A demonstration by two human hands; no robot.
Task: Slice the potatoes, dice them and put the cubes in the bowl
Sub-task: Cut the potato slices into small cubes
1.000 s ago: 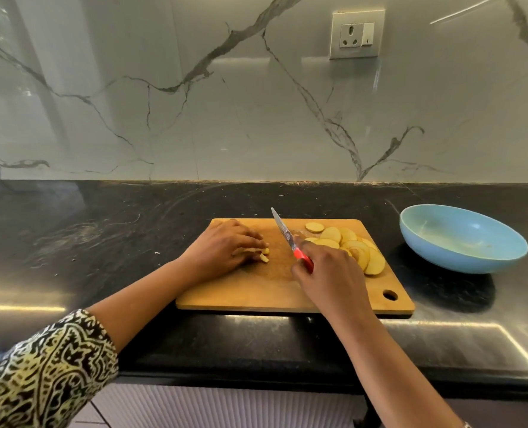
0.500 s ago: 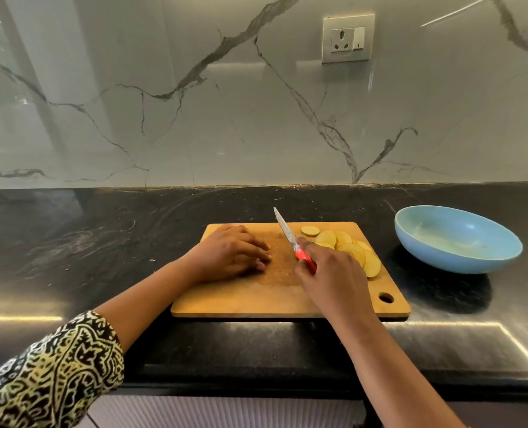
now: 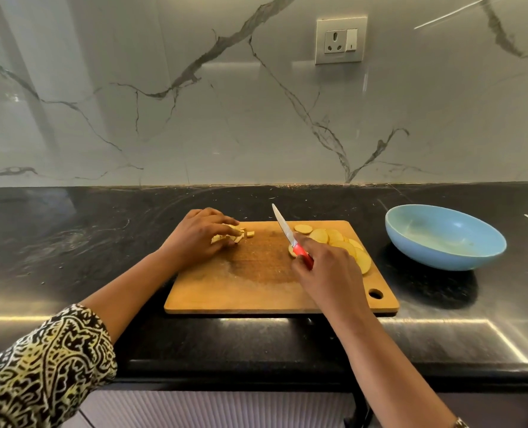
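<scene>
Spanning a black counter (image 3: 71,251) under a marble wall (image 3: 194,125), the board (image 3: 250,285) lies near the front edge. Left hand (image 3: 197,234) curls over cubes (image 3: 244,235) at its far-left corner; right hand (image 3: 329,273) grips the knife (image 3: 283,227) beside slices (image 3: 338,239). Bowl (image 3: 444,242) stands right, apart.

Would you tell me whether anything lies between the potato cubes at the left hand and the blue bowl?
Yes: over the cutting board, the right hand with the knife and the row of potato slices lie between the potato cubes and the bowl.
</scene>
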